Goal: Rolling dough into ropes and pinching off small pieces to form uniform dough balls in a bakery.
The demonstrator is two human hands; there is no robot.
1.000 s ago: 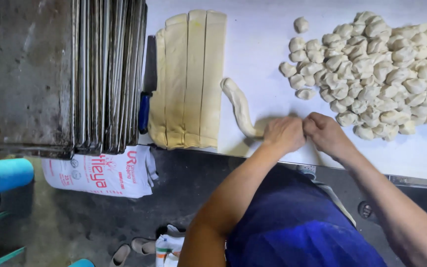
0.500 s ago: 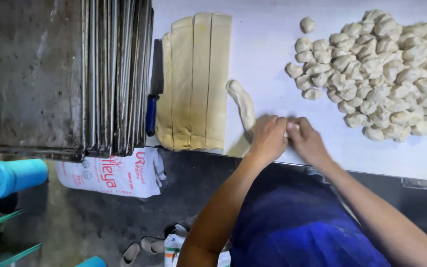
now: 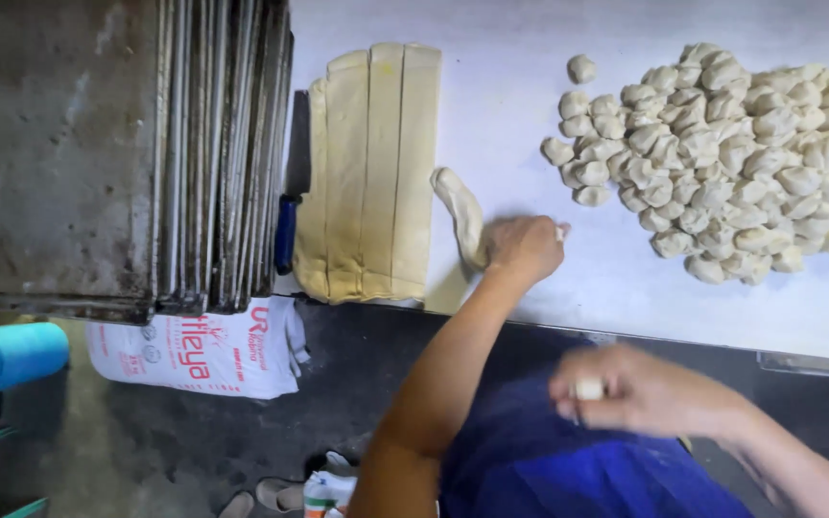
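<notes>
Soft, pale dough is what both hands are busy with. The left hand [image 3: 525,247] rests on the near end of a dough rope [image 3: 460,213], with its fingers curled shut around that end. The rope is thick, smooth and a bit bent, and it lies on the white surface [image 3: 510,96], running away from the fingers. The right hand [image 3: 640,391] is pulled back off the surface, close to the blue shirt [image 3: 549,460]. Its fingers are pinched together on a small dough piece [image 3: 588,388]. That hand looks blurry.

Out past the right-hand fingers, far across the surface, sits a big pile of dough lumps [image 3: 741,163]. They are small, round and bumpy, and they touch each other. So a lot of the work looks done. Much is left too: most of the rope is whole. Just beyond the left-hand fingers lies a flat slab of dough [image 3: 367,173], cut into long strips that still lie side by side. None of those strips look rolled yet.

Next to the slab lies a knife [image 3: 292,182] with a blue handle. Beyond it stands a stack of grey metal trays [image 3: 98,144], worn and scratched. Below them hangs a white bag [image 3: 194,350], and a blue tube [image 3: 7,357] sticks out low down.
</notes>
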